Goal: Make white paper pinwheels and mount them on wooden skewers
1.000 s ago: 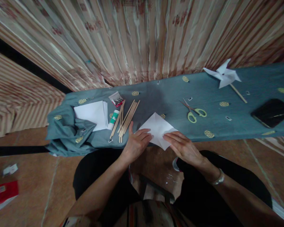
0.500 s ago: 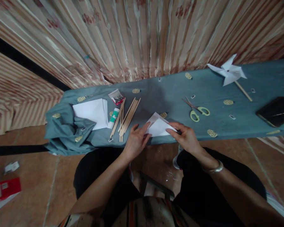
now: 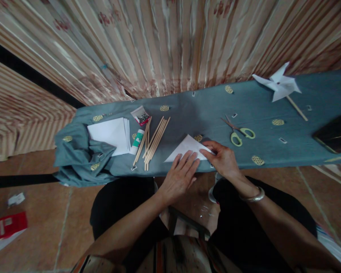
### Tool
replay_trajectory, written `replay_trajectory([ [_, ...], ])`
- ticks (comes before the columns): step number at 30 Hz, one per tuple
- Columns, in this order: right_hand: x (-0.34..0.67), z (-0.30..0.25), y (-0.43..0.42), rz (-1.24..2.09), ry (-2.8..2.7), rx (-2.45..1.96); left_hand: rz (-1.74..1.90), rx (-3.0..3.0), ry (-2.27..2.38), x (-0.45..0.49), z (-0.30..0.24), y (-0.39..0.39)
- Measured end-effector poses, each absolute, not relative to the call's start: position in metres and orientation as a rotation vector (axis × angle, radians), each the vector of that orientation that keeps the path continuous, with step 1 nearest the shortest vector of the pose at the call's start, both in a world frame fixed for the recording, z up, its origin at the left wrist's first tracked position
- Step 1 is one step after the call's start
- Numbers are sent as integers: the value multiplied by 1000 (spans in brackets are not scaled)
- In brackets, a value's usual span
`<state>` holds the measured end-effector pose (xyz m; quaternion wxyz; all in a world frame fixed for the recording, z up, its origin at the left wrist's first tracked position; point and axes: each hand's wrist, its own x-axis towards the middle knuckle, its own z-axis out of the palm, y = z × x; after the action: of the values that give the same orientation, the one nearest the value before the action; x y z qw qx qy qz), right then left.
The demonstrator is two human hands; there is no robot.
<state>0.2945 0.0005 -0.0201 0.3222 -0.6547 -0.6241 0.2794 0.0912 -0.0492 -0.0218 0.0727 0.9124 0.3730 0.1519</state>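
Observation:
A white sheet of paper (image 3: 187,146), folded into a triangle, lies at the front edge of the cloth-covered table with its peak pointing away from me. My left hand (image 3: 182,172) rests flat on the folded lower edge, fingers stretched out. At the paper's right corner, my right hand (image 3: 220,157) pinches it between thumb and fingers. Left of the paper are several wooden sticks (image 3: 156,142) and a green and white glue stick (image 3: 137,141). Green-handled scissors (image 3: 238,132) lie partly spread to the right.
A stack of white paper (image 3: 109,134) sits at the left, partly under bunched cloth. Behind the glue stick is a small box of metal pins (image 3: 141,115). A white paper pinwheel (image 3: 280,83) on a stick and a dark flat object (image 3: 333,133) lie at the right.
The paper has gone from loosely folded to a flat triangle. My left hand has moved right and towards me, from the left corner onto the lower edge, its fingers now flat.

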Motion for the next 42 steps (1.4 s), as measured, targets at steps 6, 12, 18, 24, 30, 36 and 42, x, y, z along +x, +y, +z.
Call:
replay_trajectory([
  [6, 294, -21, 2, 663, -1662, -1757, 385, 2706, 1183, 89, -31, -45],
  [12, 293, -19, 4, 662, -1688, -1762, 369, 2733, 1180, 89, -33, -44],
  [18, 292, -19, 5, 652, -1680, -1766, 367, 2704, 1176, 88, -32, -41],
  [24, 292, -19, 6, 660, -1690, -1775, 357, 2703, 1183, 89, -32, -40],
  [30, 292, -17, 7, 619, -1733, -1785, 321, 2695, 1191, 89, -32, -39],
  [36, 290, -16, 6, 605, -1734, -1812, 278, 2702, 1192, 89, -32, -39],
  [42, 291, -22, 4, 527, -1790, -1779, 255, 2700, 1194, 89, -31, -39],
])
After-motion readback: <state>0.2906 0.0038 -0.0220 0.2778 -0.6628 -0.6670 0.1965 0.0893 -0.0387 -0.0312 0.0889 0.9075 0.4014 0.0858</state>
